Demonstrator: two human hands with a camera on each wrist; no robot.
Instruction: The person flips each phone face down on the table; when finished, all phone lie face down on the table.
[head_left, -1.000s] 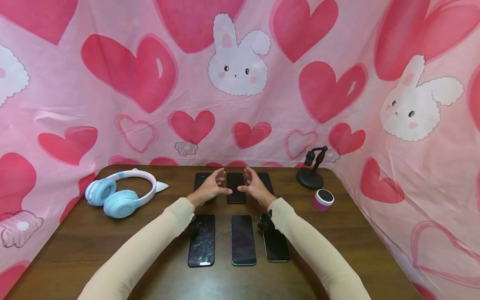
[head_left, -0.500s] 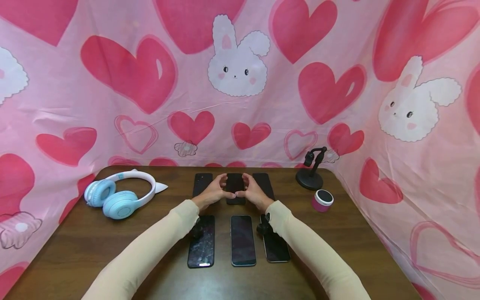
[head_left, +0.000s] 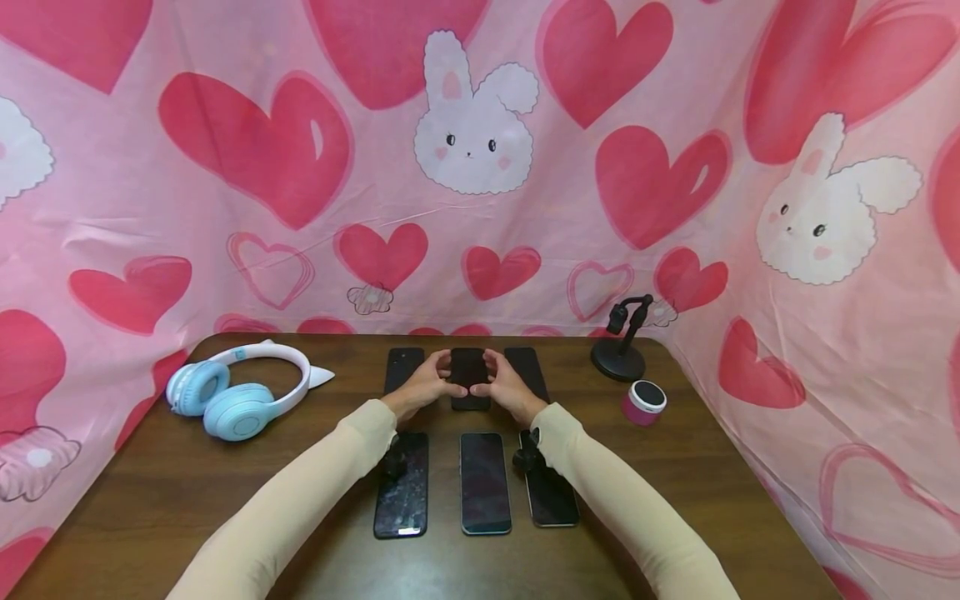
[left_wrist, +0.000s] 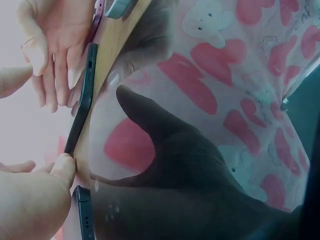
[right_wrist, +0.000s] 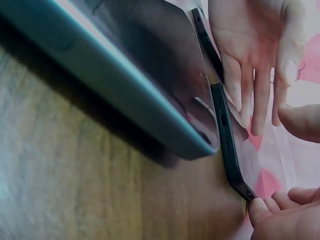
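A black smartphone [head_left: 469,375] lies in the middle of the back row on the table. My left hand [head_left: 427,383] is at its left side and my right hand [head_left: 512,385] at its right, fingers loosely bent, thumbs pointing inward near its front end. In the left wrist view, left fingertips [left_wrist: 62,162] meet the smartphone's edge. Right fingertips [right_wrist: 257,207] touch its corner in the right wrist view, the thumb standing apart. Back-row neighbours are a phone with camera lenses [head_left: 401,368] and another dark phone [head_left: 527,371], each partly hidden by a hand.
In the front row lie a phone with a speckled screen [head_left: 405,504], a middle phone [head_left: 484,483] and a right phone [head_left: 555,496] under my right wrist. Cat-ear headphones [head_left: 247,408] are at left; a black stand [head_left: 619,358] and pink speaker [head_left: 643,403] at right.
Both hands have moved inward and slightly forward from apart, bringing the fingers to the middle back smartphone's sides. Over the last half second they have hardly moved; the phones stay in place.
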